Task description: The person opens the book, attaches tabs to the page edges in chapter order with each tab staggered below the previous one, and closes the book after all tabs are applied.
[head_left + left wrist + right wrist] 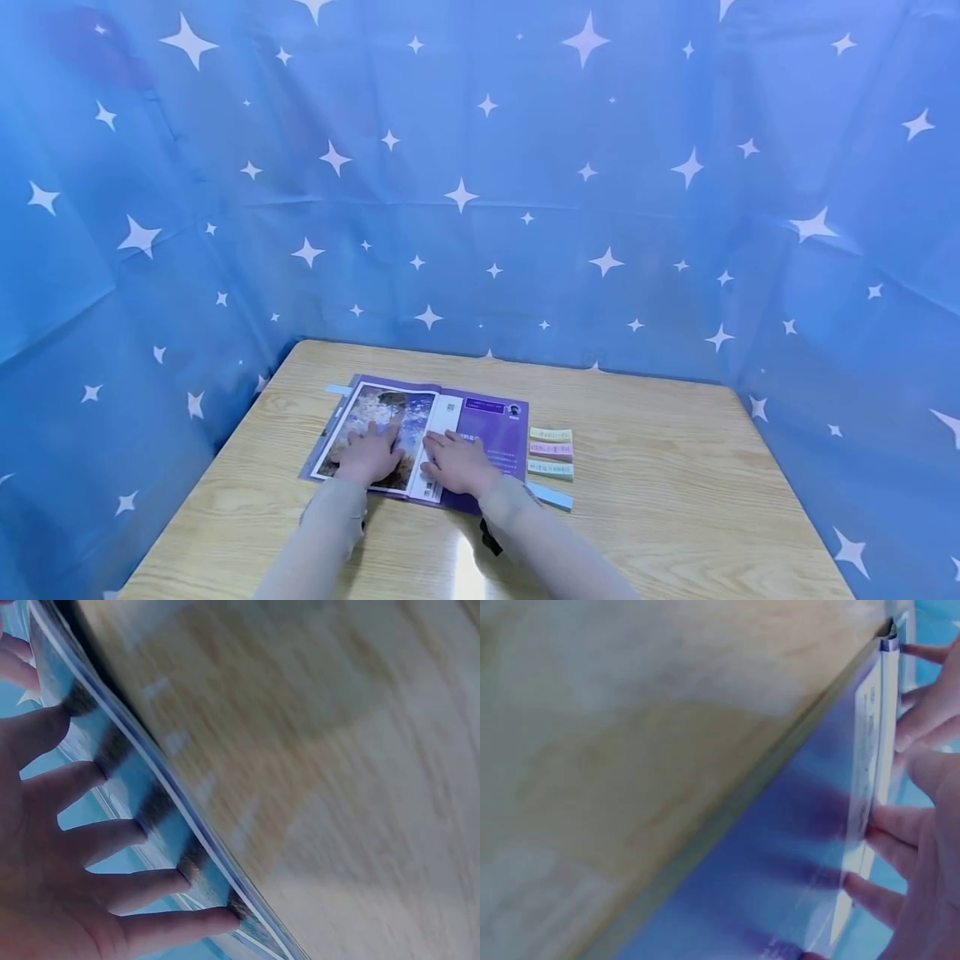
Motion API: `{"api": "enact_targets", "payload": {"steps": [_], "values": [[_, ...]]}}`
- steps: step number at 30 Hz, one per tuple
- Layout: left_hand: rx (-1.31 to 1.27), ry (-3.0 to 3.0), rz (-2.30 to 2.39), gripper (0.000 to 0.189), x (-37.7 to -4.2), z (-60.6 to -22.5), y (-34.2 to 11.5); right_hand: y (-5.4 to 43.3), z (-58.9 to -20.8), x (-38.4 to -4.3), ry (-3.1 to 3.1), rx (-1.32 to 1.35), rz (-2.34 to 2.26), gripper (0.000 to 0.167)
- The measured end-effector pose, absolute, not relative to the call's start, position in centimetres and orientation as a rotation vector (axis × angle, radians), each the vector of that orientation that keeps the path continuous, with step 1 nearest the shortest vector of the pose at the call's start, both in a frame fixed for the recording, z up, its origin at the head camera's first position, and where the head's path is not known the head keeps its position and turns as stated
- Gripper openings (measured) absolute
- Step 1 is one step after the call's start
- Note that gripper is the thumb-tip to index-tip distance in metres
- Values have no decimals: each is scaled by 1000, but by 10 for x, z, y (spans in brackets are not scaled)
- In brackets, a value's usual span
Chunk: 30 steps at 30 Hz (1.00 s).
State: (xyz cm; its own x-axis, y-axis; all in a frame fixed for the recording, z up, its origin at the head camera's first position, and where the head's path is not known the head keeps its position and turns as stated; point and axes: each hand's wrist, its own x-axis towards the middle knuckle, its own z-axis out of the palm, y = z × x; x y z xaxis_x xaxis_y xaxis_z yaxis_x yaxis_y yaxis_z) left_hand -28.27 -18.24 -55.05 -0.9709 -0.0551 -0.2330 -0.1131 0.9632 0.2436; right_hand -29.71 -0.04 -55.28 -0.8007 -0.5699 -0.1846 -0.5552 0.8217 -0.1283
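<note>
Step in hand looks like smoothing the open book (491,452) flat on the worktop (660,500); next move likely calls for even pressure. Left grip (367,456): fingers spread on the pictured left page (408,421). Right grip (459,463): fingers spread, tips at the central white strip (448,411); pressure uncertain, wrist view soft. Book under both. Paper tabs (551,451) project at right.

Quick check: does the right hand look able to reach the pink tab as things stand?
Probably yes. The right hand rests with its fingers spread on the open book, and the pink tab sticks out past the book's right edge, with nothing seeming to cover it.
</note>
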Motion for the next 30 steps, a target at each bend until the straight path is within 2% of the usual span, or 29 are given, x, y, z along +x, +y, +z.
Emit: {"api": "enact_targets", "payload": {"steps": [5,10,19,30], "values": [[-129,2950,280,61,-287,-544,-181,-7,-545,-302,2810,-857,-68,52],[-6,3026,286,56,-288,-541,-179,-10,-543,-304,2814,-838,-46,49],[37,2938,395,45,-289,-547,-175,-5,-546,-309,2764,-862,-89,56],[62,2913,438,44,-292,-546,-176,-8,-546,-315,2812,-745,-180,59]]}}
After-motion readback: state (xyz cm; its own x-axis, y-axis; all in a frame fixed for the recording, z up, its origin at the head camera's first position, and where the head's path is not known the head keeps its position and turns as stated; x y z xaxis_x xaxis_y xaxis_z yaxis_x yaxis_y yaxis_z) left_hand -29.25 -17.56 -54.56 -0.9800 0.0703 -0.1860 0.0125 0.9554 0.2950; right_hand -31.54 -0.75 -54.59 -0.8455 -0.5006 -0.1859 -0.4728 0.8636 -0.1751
